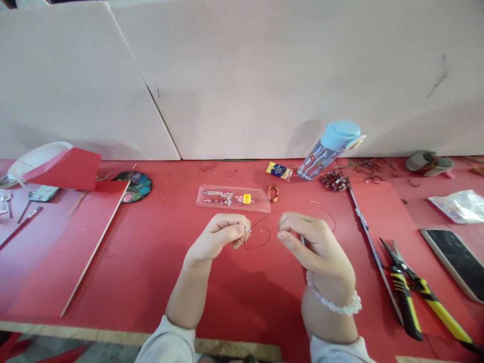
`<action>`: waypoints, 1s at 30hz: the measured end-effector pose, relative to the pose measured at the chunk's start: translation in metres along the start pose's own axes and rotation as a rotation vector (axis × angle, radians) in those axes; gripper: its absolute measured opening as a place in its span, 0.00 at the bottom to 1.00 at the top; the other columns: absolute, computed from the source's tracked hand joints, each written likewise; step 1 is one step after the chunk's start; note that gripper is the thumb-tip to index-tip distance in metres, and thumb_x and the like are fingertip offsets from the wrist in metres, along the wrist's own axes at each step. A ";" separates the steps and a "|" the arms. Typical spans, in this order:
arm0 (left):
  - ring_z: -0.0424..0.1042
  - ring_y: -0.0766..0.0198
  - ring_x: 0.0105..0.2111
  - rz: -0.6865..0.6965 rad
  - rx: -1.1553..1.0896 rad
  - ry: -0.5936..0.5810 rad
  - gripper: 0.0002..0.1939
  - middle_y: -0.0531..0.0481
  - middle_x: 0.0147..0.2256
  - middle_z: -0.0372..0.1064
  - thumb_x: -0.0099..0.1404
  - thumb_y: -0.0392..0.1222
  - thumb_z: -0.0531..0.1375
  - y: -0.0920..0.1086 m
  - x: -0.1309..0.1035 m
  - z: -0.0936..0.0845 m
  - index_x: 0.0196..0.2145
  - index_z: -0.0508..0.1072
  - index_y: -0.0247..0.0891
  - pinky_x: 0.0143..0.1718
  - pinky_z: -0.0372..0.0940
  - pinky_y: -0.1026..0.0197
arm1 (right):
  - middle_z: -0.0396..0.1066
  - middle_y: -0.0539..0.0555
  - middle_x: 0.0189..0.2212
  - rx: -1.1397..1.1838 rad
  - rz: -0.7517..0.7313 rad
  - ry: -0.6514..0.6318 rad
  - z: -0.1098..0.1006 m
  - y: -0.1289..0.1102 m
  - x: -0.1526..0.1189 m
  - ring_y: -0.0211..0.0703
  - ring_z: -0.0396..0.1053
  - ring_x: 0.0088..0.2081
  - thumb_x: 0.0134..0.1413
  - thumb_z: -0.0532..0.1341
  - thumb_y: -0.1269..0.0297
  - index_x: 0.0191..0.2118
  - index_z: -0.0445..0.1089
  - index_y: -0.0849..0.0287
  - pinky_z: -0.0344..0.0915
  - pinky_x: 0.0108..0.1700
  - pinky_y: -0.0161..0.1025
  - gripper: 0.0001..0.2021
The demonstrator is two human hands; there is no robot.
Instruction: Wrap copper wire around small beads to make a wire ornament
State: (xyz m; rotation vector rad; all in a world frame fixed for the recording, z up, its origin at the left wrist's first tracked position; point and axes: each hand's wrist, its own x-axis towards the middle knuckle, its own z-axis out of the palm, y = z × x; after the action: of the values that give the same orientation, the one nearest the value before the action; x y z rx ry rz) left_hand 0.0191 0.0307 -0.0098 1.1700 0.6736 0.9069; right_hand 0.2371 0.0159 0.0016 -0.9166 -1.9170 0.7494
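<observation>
My left hand (223, 233) is closed in a pinch on a thin dark red wire (260, 244), which forms a loop to the right of the fingertips. Across from it, my right hand (312, 239) has its thumb and fingers curled close together; what they hold, if anything, is too small to make out. A white bead bracelet (333, 305) circles the right wrist. Beyond both hands lies a clear plastic tray (256, 204) with small beads and a yellow cap (247, 198). An orange-red ring of wire (273, 193) touches its right end.
A blue-lidded bottle (325, 148) leans at the back, near a small yellow and blue packet (279, 171). Black and yellow pliers (404, 297) and a phone (456, 259) lie at the right. Leftward are a red board (75, 247) and a white bowl (32, 159).
</observation>
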 end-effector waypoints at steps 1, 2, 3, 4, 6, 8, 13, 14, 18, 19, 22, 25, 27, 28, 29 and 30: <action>0.53 0.69 0.19 -0.014 0.010 -0.014 0.23 0.56 0.18 0.55 0.63 0.52 0.63 0.002 -0.001 0.001 0.18 0.62 0.38 0.22 0.49 0.61 | 0.56 0.45 0.20 -0.015 -0.014 -0.058 0.000 0.001 0.002 0.35 0.55 0.22 0.68 0.56 0.65 0.24 0.57 0.55 0.56 0.25 0.34 0.18; 0.54 0.69 0.19 -0.019 0.016 -0.027 0.22 0.56 0.18 0.55 0.63 0.52 0.63 0.003 -0.001 0.001 0.19 0.62 0.38 0.22 0.49 0.61 | 0.53 0.44 0.20 -0.028 -0.031 -0.097 0.001 0.001 0.004 0.34 0.52 0.22 0.68 0.55 0.65 0.23 0.54 0.55 0.53 0.24 0.34 0.19; 0.54 0.69 0.19 -0.017 0.017 -0.038 0.22 0.56 0.18 0.55 0.64 0.52 0.62 0.004 -0.001 0.002 0.19 0.63 0.38 0.23 0.49 0.61 | 0.51 0.44 0.20 -0.038 -0.047 -0.124 0.002 0.001 0.005 0.34 0.50 0.21 0.69 0.54 0.65 0.23 0.51 0.54 0.52 0.24 0.34 0.20; 0.54 0.69 0.19 -0.013 0.018 -0.048 0.21 0.56 0.18 0.55 0.64 0.51 0.62 0.005 0.000 0.003 0.19 0.63 0.38 0.23 0.50 0.61 | 0.50 0.43 0.20 -0.040 -0.062 -0.144 0.003 0.001 0.007 0.33 0.49 0.21 0.69 0.54 0.65 0.23 0.49 0.54 0.51 0.23 0.34 0.20; 0.54 0.69 0.19 -0.009 0.020 -0.059 0.21 0.55 0.18 0.55 0.65 0.52 0.62 0.006 0.000 0.004 0.20 0.64 0.38 0.23 0.50 0.61 | 0.49 0.43 0.20 -0.032 -0.074 -0.174 0.005 0.002 0.008 0.33 0.49 0.21 0.69 0.52 0.66 0.24 0.48 0.54 0.51 0.23 0.33 0.20; 0.54 0.69 0.19 -0.007 0.018 -0.055 0.21 0.55 0.18 0.56 0.64 0.53 0.62 0.006 0.001 0.004 0.20 0.64 0.38 0.23 0.51 0.61 | 0.52 0.44 0.20 -0.032 -0.066 -0.171 0.007 0.004 0.009 0.34 0.52 0.21 0.69 0.52 0.67 0.23 0.50 0.54 0.53 0.25 0.33 0.20; 0.54 0.69 0.19 -0.018 0.031 -0.072 0.21 0.54 0.18 0.58 0.65 0.52 0.62 0.003 0.001 0.004 0.21 0.65 0.38 0.23 0.52 0.61 | 0.60 0.47 0.21 -0.086 -0.069 -0.174 0.005 0.008 0.009 0.37 0.59 0.24 0.69 0.54 0.66 0.25 0.58 0.54 0.58 0.27 0.35 0.17; 0.54 0.69 0.19 -0.012 0.035 -0.085 0.20 0.54 0.18 0.58 0.66 0.51 0.61 0.003 0.002 0.004 0.21 0.65 0.38 0.23 0.52 0.61 | 0.60 0.47 0.20 -0.087 -0.082 -0.194 0.005 0.007 0.009 0.37 0.59 0.23 0.69 0.53 0.66 0.25 0.58 0.55 0.58 0.27 0.34 0.17; 0.55 0.68 0.20 0.130 0.099 -0.063 0.20 0.55 0.18 0.56 0.69 0.47 0.57 0.003 0.000 0.010 0.21 0.61 0.39 0.23 0.52 0.62 | 0.59 0.46 0.20 -0.022 -0.036 -0.200 0.010 0.003 0.010 0.35 0.58 0.22 0.71 0.51 0.64 0.24 0.58 0.55 0.58 0.26 0.33 0.19; 0.54 0.68 0.20 0.178 0.156 -0.020 0.19 0.55 0.18 0.55 0.69 0.45 0.56 0.004 0.000 0.012 0.21 0.60 0.39 0.22 0.52 0.62 | 0.59 0.46 0.20 0.006 0.002 -0.180 0.011 0.001 0.009 0.35 0.57 0.22 0.71 0.51 0.63 0.25 0.58 0.55 0.57 0.25 0.33 0.19; 0.54 0.69 0.21 0.291 0.419 0.135 0.16 0.55 0.21 0.56 0.70 0.40 0.54 0.007 -0.003 0.020 0.23 0.63 0.39 0.24 0.54 0.63 | 0.60 0.46 0.20 0.116 0.101 -0.113 0.016 -0.001 0.009 0.34 0.57 0.22 0.72 0.51 0.58 0.25 0.61 0.56 0.57 0.25 0.33 0.21; 0.57 0.69 0.22 0.364 0.529 0.115 0.15 0.55 0.21 0.60 0.70 0.40 0.53 0.010 -0.004 0.024 0.25 0.64 0.39 0.25 0.57 0.63 | 0.64 0.48 0.21 0.243 0.161 -0.061 0.020 -0.002 0.009 0.35 0.61 0.23 0.72 0.52 0.53 0.27 0.65 0.57 0.61 0.27 0.34 0.22; 0.61 0.68 0.23 0.376 0.563 0.086 0.15 0.54 0.22 0.62 0.71 0.40 0.53 0.010 -0.003 0.026 0.25 0.65 0.39 0.26 0.59 0.64 | 0.66 0.48 0.22 0.341 0.198 -0.040 0.022 -0.004 0.010 0.36 0.62 0.24 0.71 0.53 0.49 0.27 0.66 0.57 0.62 0.28 0.34 0.23; 0.62 0.68 0.23 0.384 0.579 0.081 0.15 0.53 0.23 0.63 0.71 0.39 0.53 0.009 -0.003 0.026 0.25 0.65 0.39 0.27 0.60 0.64 | 0.66 0.48 0.22 0.390 0.218 -0.038 0.024 -0.004 0.010 0.36 0.62 0.25 0.71 0.53 0.48 0.27 0.65 0.57 0.63 0.28 0.34 0.23; 0.63 0.68 0.23 0.394 0.600 0.079 0.15 0.53 0.23 0.64 0.71 0.39 0.52 0.008 -0.002 0.026 0.25 0.65 0.39 0.27 0.60 0.64 | 0.66 0.48 0.22 0.433 0.236 -0.040 0.025 -0.005 0.011 0.36 0.62 0.25 0.70 0.54 0.47 0.26 0.65 0.57 0.62 0.28 0.34 0.24; 0.63 0.68 0.23 0.410 0.626 0.088 0.15 0.53 0.23 0.64 0.71 0.38 0.52 0.007 -0.001 0.026 0.25 0.65 0.39 0.27 0.60 0.64 | 0.65 0.48 0.22 0.464 0.250 -0.043 0.027 -0.006 0.011 0.36 0.62 0.25 0.70 0.54 0.46 0.26 0.64 0.57 0.62 0.28 0.34 0.24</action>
State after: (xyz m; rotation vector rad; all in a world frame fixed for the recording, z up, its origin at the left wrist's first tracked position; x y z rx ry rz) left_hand 0.0385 0.0182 0.0042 1.8817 0.8373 1.1329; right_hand 0.2077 0.0179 -0.0009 -0.8530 -1.5765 1.3053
